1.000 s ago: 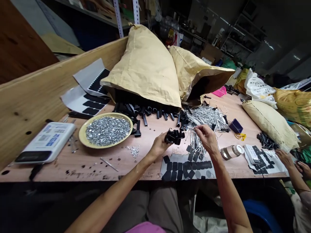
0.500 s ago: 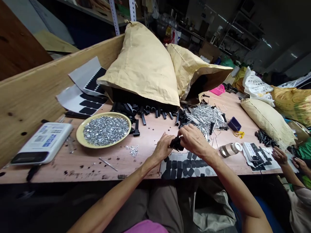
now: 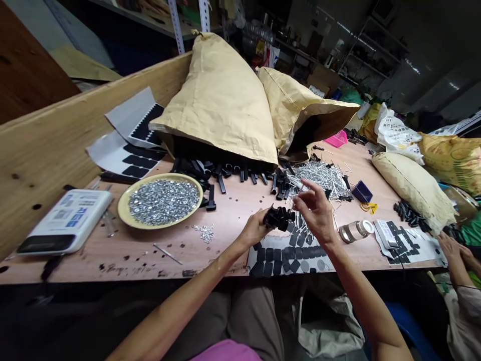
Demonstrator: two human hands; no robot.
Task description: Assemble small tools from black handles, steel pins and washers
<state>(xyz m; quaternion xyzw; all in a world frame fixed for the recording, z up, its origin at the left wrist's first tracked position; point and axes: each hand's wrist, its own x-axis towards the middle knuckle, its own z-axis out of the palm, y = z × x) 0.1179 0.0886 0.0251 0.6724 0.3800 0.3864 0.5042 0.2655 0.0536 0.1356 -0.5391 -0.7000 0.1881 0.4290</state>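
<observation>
My left hand (image 3: 255, 229) grips a clump of black plastic parts (image 3: 278, 218) over the table. My right hand (image 3: 314, 210) hangs just to its right, fingers apart, above a heap of thin metal pins (image 3: 319, 181), and I see nothing in it. Below both hands lies a sheet of black rubber pads (image 3: 289, 259). More black plastic parts (image 3: 225, 171) are scattered from the mouth of a kraft paper sack (image 3: 218, 98). A co-worker's hands (image 3: 454, 253) are at the right table edge.
A yellow plate rim (image 3: 124, 209) surrounds a heap of small metal washers or nuts. A white device (image 3: 63, 222) lies at the left, and a glass jar (image 3: 355, 231) stands to my right. A wooden board (image 3: 75, 130) walls the left side.
My right hand has moved off the black parts, up and to the right, and its fingers have spread. My left hand still holds the clump.
</observation>
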